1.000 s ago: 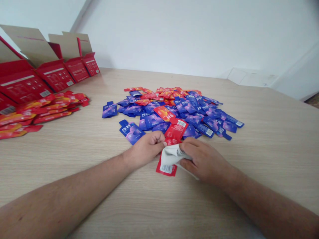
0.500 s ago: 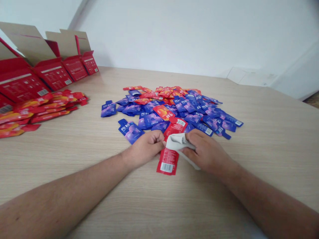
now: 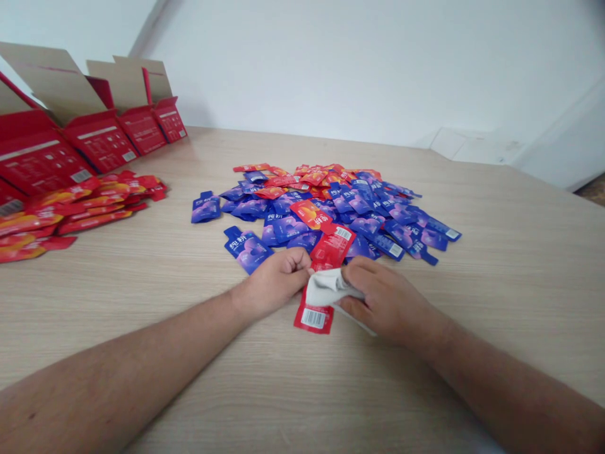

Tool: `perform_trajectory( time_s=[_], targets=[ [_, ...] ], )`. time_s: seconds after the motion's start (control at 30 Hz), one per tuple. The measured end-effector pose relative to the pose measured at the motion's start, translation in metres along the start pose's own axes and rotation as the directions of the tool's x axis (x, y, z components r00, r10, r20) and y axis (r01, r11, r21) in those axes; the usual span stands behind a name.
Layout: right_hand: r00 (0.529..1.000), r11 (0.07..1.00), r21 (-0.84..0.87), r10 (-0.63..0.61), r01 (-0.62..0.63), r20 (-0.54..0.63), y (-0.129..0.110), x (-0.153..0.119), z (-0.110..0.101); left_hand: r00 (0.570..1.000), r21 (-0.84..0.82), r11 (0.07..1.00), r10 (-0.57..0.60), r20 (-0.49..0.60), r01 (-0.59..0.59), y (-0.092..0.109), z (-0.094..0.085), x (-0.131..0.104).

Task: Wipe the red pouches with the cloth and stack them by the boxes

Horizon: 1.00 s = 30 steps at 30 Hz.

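My right hand [image 3: 380, 296] grips a folded white cloth [image 3: 326, 287], which lies across a red sachet [image 3: 316, 318] with its barcode end towards me. The cloth hides the sachet's middle. My left hand [image 3: 283, 274] is closed, its thumb and fingertips pinching the left edge of that sachet. Just beyond, another red sachet [image 3: 334, 243] lies back side up against the pile. A blue sachet [image 3: 248, 249] rests right behind my left hand.
A heap of blue sachets [image 3: 288, 227] with red-orange sachets [image 3: 319, 176] at its back spreads over the wooden table [image 3: 227, 378]. On the left, more red-orange sachets [image 3: 94, 205] are stacked before a row of open red cartons [image 3: 101, 142]. A white wall stands behind.
My right hand has slid the cloth slightly towards me and left, down the red sachet, covering more of its lower half. My left hand has stayed in place.
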State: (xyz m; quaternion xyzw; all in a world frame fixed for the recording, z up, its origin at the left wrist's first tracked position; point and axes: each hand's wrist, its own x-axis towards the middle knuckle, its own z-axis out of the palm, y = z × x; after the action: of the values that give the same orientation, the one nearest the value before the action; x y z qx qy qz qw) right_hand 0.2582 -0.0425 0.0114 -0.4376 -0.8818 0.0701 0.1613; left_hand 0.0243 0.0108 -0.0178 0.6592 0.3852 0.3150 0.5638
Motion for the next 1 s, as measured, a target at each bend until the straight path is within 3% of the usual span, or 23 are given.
perform_trajectory(
  time_s=[0.1,0.3,0.5,0.73,0.9,1.0],
  targets=[
    [0.992,0.996,0.027,-0.09,0.088,0.086,-0.005,-0.001,-0.001,1.0,-0.021,1.0,0.001,-0.002,-0.001,0.002,0.001,-0.001],
    [0.992,0.995,-0.021,0.098,-0.1,-0.081,0.003,0.001,-0.001,1.0,0.013,1.0,-0.008,0.0,0.008,0.002,-0.001,0.0],
    [0.986,0.989,0.058,-0.14,0.135,0.092,-0.012,-0.002,0.001,1.0,-0.001,1.0,0.011,0.005,-0.011,0.003,0.0,-0.001],
    [0.992,0.996,-0.022,0.086,-0.089,-0.088,0.001,0.0,-0.001,1.0,-0.014,1.0,-0.006,-0.006,0.006,0.0,0.0,-0.001],
    [0.988,0.989,0.091,-0.123,0.115,0.094,-0.01,-0.001,0.002,1.0,-0.019,1.0,0.007,-0.004,-0.007,0.003,0.001,-0.001],
    [0.979,0.98,0.121,-0.171,0.157,0.111,-0.014,-0.001,0.002,1.0,-0.02,1.0,0.012,-0.005,-0.013,0.005,0.001,-0.001]
  ],
)
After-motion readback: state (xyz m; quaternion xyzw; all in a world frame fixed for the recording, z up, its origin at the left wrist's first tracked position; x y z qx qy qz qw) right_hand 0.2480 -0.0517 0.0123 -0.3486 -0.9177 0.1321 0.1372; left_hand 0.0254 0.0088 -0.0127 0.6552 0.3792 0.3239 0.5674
